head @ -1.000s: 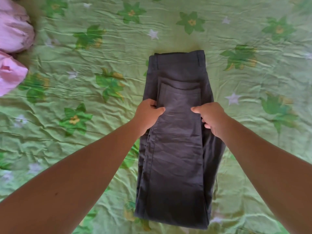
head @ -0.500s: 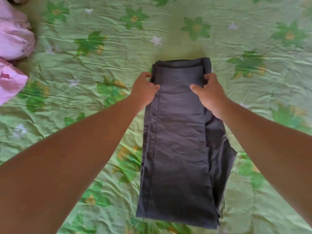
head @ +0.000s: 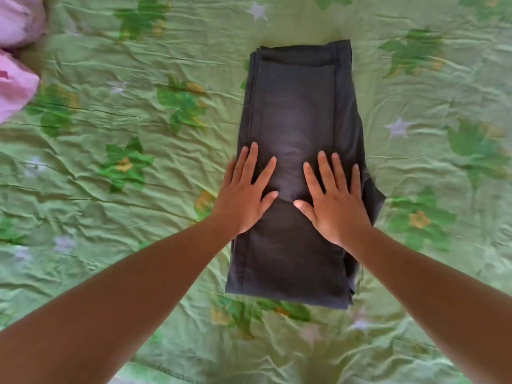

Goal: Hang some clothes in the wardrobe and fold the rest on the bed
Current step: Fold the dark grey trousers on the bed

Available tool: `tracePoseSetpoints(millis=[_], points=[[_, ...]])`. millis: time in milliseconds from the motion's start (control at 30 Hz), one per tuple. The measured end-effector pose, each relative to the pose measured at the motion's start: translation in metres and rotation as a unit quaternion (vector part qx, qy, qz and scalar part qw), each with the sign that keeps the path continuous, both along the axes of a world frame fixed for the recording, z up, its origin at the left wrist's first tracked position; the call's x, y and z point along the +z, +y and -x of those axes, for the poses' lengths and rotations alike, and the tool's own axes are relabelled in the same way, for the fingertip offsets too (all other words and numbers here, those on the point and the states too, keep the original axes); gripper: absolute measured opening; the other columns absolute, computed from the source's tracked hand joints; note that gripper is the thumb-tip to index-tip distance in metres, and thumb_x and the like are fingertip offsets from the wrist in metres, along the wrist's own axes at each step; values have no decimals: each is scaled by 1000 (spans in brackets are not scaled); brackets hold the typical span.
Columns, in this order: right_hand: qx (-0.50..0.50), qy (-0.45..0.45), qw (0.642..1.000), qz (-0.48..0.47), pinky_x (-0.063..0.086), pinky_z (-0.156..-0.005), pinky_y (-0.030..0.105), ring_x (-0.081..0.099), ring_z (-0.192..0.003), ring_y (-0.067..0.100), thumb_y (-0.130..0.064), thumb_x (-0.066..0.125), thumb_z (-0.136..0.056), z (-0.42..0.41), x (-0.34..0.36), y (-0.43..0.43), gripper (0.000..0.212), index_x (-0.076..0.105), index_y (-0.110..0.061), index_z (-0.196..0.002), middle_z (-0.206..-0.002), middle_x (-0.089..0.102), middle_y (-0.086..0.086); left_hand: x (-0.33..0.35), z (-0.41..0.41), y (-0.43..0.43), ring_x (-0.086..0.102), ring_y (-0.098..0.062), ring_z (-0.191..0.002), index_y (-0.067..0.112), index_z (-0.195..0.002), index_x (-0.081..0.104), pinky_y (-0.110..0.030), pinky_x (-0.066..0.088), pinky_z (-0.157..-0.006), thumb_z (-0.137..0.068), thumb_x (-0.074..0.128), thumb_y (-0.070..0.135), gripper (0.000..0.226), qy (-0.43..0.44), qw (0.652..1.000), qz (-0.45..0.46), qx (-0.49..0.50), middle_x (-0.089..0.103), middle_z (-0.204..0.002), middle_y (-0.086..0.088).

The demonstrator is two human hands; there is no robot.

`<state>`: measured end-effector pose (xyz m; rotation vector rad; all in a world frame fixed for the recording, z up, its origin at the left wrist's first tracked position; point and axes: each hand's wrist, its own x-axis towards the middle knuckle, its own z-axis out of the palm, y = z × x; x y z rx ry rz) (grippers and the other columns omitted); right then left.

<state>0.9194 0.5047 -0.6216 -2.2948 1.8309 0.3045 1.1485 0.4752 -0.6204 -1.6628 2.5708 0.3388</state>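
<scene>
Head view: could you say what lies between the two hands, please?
Head view: only folded dark grey trousers lie between left hand and right hand.

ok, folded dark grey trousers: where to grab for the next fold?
Probably the near end of the trousers, at both corners, coming from the person's side. It looks like a closed fold, so layers stay together; the far end shows loose stacked edges. Left hand and right hand lie flat mid-length.

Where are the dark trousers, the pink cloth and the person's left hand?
dark trousers (head: 296, 106): head view, middle of the folded top layer.
pink cloth (head: 15, 87): head view, lower bundle at the left edge.
left hand (head: 243, 200): head view, back of the hand, flat on the trousers.
</scene>
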Motion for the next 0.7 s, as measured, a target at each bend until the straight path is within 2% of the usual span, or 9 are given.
tracePoseSetpoints(millis=[167, 300, 367, 433, 500, 567, 600, 633, 700], points=[[73, -62, 994, 45, 12, -117, 70, 7, -156, 33, -69, 31, -96, -5, 13, 93, 79, 26, -22, -160, -169, 7, 12, 16, -19, 93, -6, -37, -154, 33, -161, 14, -58, 21, -120, -97, 39, 63, 74, 0, 999, -35, -4, -10, -167, -19], [83, -50, 995, 5, 20, -117, 66, 19, -153, 37, -62, 39, -97, 7, 14, 159, 72, 38, -21, -156, -166, 18, 19, 26, -35, 130, 16, -44, -151, 35, -158, 27, -57, 32, -115, -90, 55, 62, 79, -24, 998, -46, -32, 7, -165, -24], [17, -100, 994, 27, 27, -117, 61, 24, -151, 41, -55, 49, -96, 11, 19, 167, 63, 47, -25, -151, -163, 24, 24, 32, -30, 130, 32, -41, -144, 31, -155, 35, -50, 37, -112, -88, 67, 52, 78, 45, 995, -66, 61, 21, -161, -24], [-148, -176, 972, 54, 33, -112, 54, 34, -141, 44, -37, 65, -94, 7, 27, 170, 50, 58, -27, -142, -153, 34, 28, 38, -24, 135, 48, -27, -121, 25, -147, 48, -38, 42, -107, -89, 73, 31, 64, 195, 952, -129, 199, 41, -140, -17], [-322, -284, 903, 22, 41, -104, 47, 48, -119, 39, -15, 70, -91, 2, 39, 161, 40, 67, -24, -130, -132, 47, 29, 46, -24, 136, 53, -14, -86, 24, -129, 60, -28, 49, -84, -93, 63, 11, 39, 304, 880, -182, 316, 56, -104, -4], [-446, -444, 773, -78, 48, -77, 37, 54, -84, 31, 4, 56, -92, 6, 54, 142, 41, 73, -28, -109, -101, 59, 24, 51, -30, 133, 54, -6, -62, 28, -112, 67, -19, 45, -59, -95, 45, -4, 42, 389, 787, -274, 394, 62, -77, 8], [-481, -503, 704, -142, 48, -64, 33, 52, -72, 27, 10, 47, -90, 11, 59, 133, 52, 76, -31, -102, -88, 58, 18, 54, -36, 131, 59, -4, -60, 28, -110, 69, -15, 46, -54, -93, 38, -9, 52, 416, 750, -317, 405, 67, -77, 9], [-471, -528, 677, -201, 50, -57, 30, 53, -67, 24, 14, 40, -85, 17, 64, 129, 62, 78, -35, -99, -82, 56, 13, 55, -43, 132, 65, -4, -65, 28, -112, 70, -15, 49, -56, -90, 33, -14, 60, 420, 748, -339, 386, 72, -88, 6], [-335, -480, 779, -226, 54, -73, 24, 62, -83, 21, 18, 40, -77, 29, 68, 126, 76, 75, -41, -109, -92, 61, 7, 57, -59, 132, 69, -10, -88, 23, -126, 67, -19, 53, -73, -84, 34, -22, 70, 370, 842, -291, 263, 72, -112, -5]])
